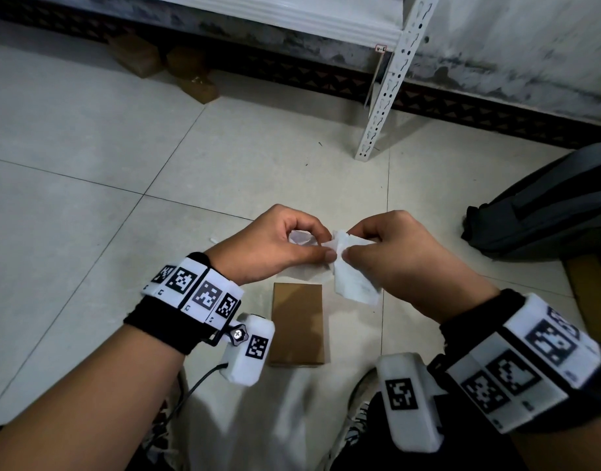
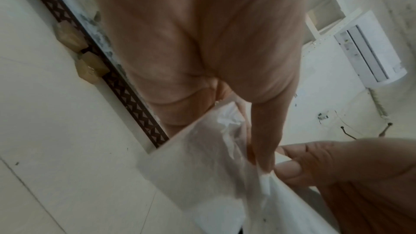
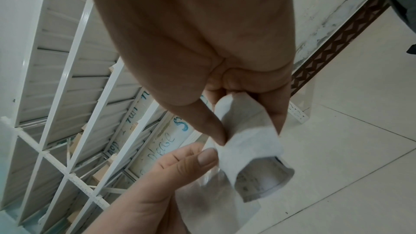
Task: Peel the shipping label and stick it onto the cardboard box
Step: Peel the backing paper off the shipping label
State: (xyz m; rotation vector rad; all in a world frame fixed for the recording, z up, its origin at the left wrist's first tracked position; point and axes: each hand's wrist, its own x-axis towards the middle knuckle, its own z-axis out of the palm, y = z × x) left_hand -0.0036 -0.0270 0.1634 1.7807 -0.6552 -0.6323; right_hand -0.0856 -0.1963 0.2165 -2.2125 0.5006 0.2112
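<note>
A small brown cardboard box lies flat on the tiled floor between my forearms. Above it both hands hold a white shipping label in the air. My left hand pinches the translucent backing sheet between thumb and fingers. My right hand pinches the curled white label, whose printed side shows inside the curl. The two thumbs nearly touch at the seam where label and backing part.
A white perforated shelf post stands on the floor ahead. Several brown boxes lie against the wall at the far left. A dark bag sits to the right, with flat cardboard beside it. My shoes are below.
</note>
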